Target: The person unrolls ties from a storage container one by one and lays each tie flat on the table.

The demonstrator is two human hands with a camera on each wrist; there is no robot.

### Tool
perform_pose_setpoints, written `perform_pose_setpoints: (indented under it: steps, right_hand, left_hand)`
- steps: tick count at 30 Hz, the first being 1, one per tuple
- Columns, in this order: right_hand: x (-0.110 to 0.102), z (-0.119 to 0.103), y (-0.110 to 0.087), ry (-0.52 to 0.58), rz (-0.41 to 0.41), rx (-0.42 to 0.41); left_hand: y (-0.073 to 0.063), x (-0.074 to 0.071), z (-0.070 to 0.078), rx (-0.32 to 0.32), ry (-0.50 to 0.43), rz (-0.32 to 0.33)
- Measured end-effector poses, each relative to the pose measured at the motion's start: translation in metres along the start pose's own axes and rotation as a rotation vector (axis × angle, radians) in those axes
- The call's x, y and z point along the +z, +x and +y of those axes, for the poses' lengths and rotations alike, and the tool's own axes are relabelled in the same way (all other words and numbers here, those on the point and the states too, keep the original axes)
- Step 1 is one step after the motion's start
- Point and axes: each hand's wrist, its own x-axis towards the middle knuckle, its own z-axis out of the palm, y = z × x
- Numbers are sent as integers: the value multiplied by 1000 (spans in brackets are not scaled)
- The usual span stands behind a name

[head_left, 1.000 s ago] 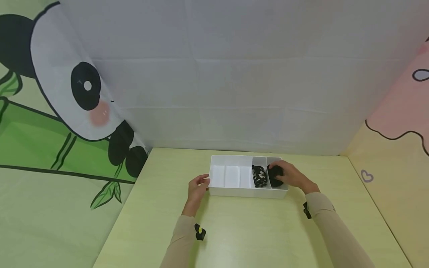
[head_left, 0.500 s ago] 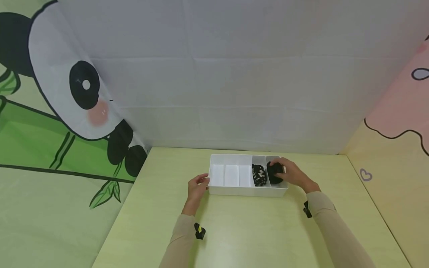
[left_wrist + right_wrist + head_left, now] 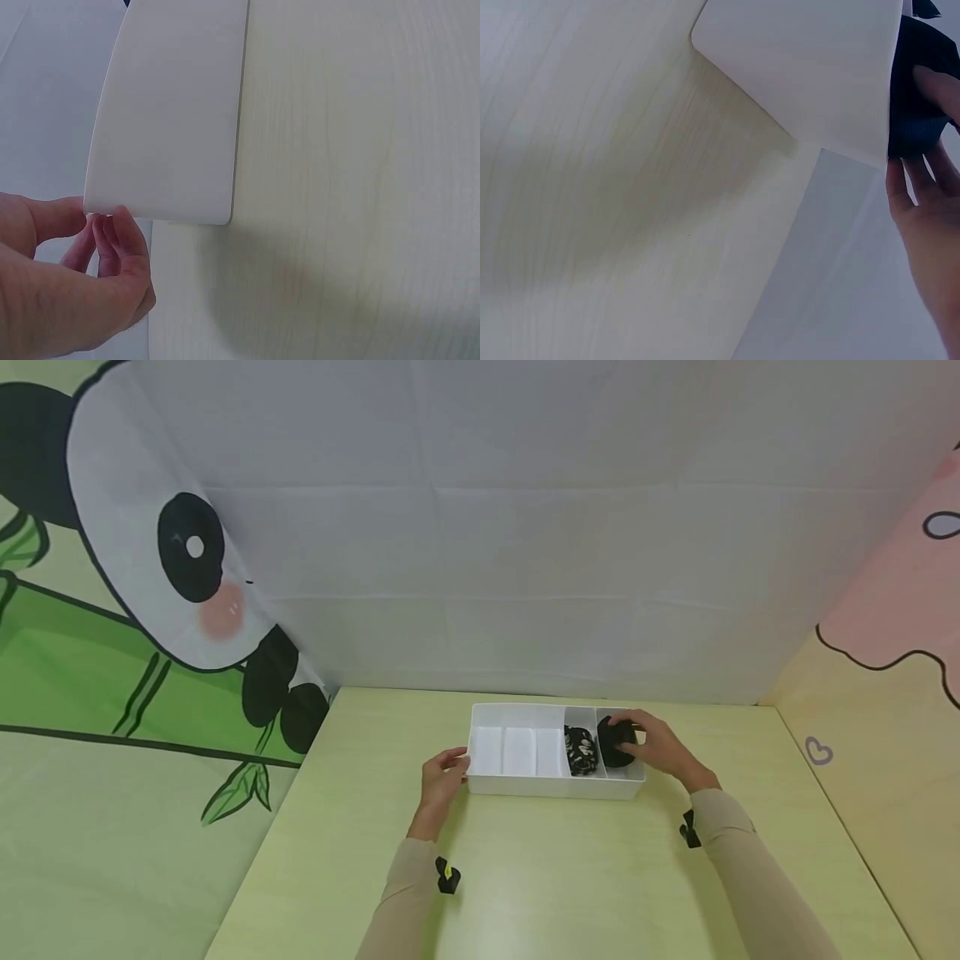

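A white divided box stands on the table, in the middle of the head view. My left hand holds its left end, thumb at the rim and bent fingertips against the end wall in the left wrist view. In the rightmost compartment is a bundle of black cloth, ribbed along its lower part in the right wrist view. My right hand pinches this bundle, thumb on the near face and fingers around the far side. A black cloth bundle with a pale pattern lies in the neighbouring compartment.
The box stands near the back of the pale wooden table, close to a white fabric wall. A panda-printed panel borders the left side. A yellow and pink panel borders the right.
The black bundle rises slightly in its compartment with my right hand, whose thumb has shifted on it. My left hand keeps its place at the box's left end.
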Motion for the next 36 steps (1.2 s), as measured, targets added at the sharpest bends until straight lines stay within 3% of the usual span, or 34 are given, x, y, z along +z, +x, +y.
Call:
perform_pose_setpoints:
  steps: [13,32,36]
  right_hand:
    - [-5,-4,1,12,37,-59]
    - [-15,-10,-4,-84,36,-48]
    - [-16,-12,-5,-62,32,-42]
  left_hand:
    - [0,0,-1,0,-4,-3]
    - [2,2,-2,-16,22,-5]
    - [3,1,-2,-12,27,-6]
